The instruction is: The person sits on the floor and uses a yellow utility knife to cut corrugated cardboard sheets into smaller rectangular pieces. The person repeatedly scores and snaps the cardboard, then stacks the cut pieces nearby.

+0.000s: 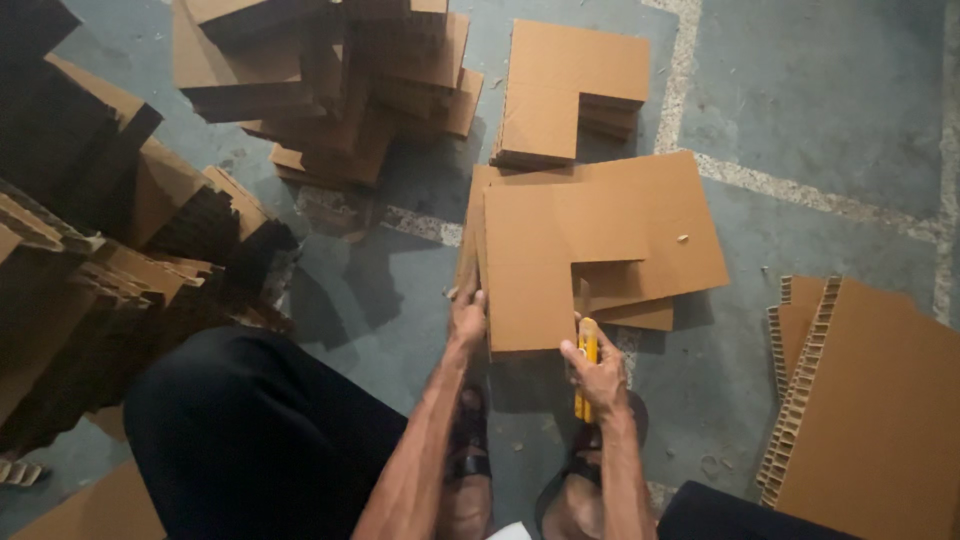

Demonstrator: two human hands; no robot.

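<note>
An L-shaped brown cardboard piece (540, 260) lies on top of a larger flat cardboard sheet (660, 215) on the floor in front of me. My left hand (467, 315) presses on the left edge of the L-shaped piece. A yellow utility knife (586, 345) is gripped in my right hand (597, 375), its blade pointing up along the inner edge of the L-shape. Both forearms reach forward from the bottom of the view, above my sandalled feet (470, 470).
A stack of L-shaped cardboard cut-outs (570, 90) sits beyond the sheet. More cut cardboard is heaped at the top centre (330, 80) and along the left (110, 260). Thick honeycomb cardboard boards (870, 400) lie at the right. The floor is grey concrete (820, 110).
</note>
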